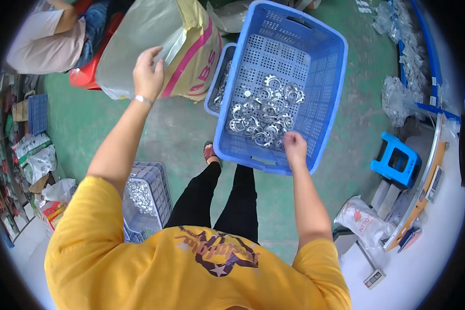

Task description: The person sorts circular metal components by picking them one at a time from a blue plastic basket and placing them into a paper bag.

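Observation:
My left hand point(149, 76) is raised beside the mouth of a big yellow and white sack point(199, 54), its fingers apart and nothing in them. A bracelet circles that wrist. My right hand point(295, 149) hangs over the near right part of a large blue plastic crate point(329, 93). Its fingers are curled in; what they hold, if anything, I cannot make out. Inside the crate, many shiny metal toothed rings point(263, 111) lie in a loose heap toward the near side.
A smaller blue bin point(212, 106) with metal pieces stands against the crate's left side. By my left leg is a grey basket point(160, 181) of small silvery parts. Another person point(51, 44) is at the upper left. A blue stool point(396, 160) and a white sack point(361, 219) are at right.

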A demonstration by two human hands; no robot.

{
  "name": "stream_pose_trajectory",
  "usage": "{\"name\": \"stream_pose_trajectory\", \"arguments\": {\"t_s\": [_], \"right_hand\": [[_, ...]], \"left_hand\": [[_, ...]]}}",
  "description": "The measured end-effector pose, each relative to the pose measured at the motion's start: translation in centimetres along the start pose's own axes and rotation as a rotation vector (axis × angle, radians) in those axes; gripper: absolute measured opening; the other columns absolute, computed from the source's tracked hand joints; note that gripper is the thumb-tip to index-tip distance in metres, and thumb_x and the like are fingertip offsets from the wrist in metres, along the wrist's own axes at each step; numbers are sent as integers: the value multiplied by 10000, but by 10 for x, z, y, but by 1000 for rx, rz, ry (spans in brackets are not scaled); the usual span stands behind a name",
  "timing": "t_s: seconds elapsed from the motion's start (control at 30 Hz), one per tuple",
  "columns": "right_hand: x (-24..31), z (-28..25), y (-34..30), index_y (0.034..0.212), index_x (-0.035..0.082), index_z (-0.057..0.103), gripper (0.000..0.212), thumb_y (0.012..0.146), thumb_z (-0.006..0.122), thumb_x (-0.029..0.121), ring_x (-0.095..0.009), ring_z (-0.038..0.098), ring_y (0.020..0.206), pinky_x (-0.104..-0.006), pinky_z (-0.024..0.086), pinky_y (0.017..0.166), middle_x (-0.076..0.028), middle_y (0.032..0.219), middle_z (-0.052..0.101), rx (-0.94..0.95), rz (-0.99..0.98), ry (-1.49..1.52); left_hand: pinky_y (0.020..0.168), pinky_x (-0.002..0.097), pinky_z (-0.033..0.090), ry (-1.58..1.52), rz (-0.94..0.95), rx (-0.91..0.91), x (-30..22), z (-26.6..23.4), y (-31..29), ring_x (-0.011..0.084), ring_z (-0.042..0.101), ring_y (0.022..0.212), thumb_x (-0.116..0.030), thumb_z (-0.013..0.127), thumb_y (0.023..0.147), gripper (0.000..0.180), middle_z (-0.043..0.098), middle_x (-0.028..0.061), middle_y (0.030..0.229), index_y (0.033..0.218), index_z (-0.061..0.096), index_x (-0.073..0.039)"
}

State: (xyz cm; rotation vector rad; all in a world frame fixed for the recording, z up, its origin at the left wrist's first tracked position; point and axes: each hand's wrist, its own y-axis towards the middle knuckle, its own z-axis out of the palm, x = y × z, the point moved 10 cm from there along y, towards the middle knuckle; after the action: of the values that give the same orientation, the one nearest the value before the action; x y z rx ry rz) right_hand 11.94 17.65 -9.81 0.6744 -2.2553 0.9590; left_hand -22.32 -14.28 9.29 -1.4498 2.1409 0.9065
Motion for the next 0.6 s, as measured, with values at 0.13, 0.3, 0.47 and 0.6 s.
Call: {"name": "stream_pose_trajectory", "arguments": {"t_s": [0.13, 0.3, 0.47, 0.6], "right_hand": [[-24, 47, 87, 937, 11, 583, 319, 666, 653, 165, -333, 557, 905, -361, 446, 792, -196, 981, 582, -34, -34, -279], [-5, 96, 123, 882, 24, 602, 283, 673, 668, 203, -315, 506, 954, -379, 418, 826, -146, 971, 549, 78, -57, -622], [25, 67, 99, 849, 20, 595, 246, 650, 682, 136, -286, 537, 848, -378, 437, 737, -124, 916, 533, 61, -248, -366], [61, 8, 43, 922, 13, 582, 296, 637, 661, -9, -204, 542, 741, -286, 457, 622, -100, 920, 521, 76, -275, 56]], "left_hand": [[670, 275, 453, -186, 233, 31, -95, 23, -46, 221, 552, 842, 78, 518, 722, 214, 570, 116, 926, 915, 556, -8], [631, 219, 451, -504, -285, 496, -81, 128, -140, 106, 576, 706, 82, 465, 786, 211, 541, 66, 919, 955, 549, -14], [599, 221, 476, -620, -891, 805, -58, 205, -215, 142, 589, 708, -63, 485, 853, 208, 563, 82, 909, 1047, 492, 14], [619, 251, 503, -745, -1364, 914, -71, 216, -237, 196, 609, 733, -277, 469, 890, 382, 577, 133, 887, 1095, 453, 44]]}}
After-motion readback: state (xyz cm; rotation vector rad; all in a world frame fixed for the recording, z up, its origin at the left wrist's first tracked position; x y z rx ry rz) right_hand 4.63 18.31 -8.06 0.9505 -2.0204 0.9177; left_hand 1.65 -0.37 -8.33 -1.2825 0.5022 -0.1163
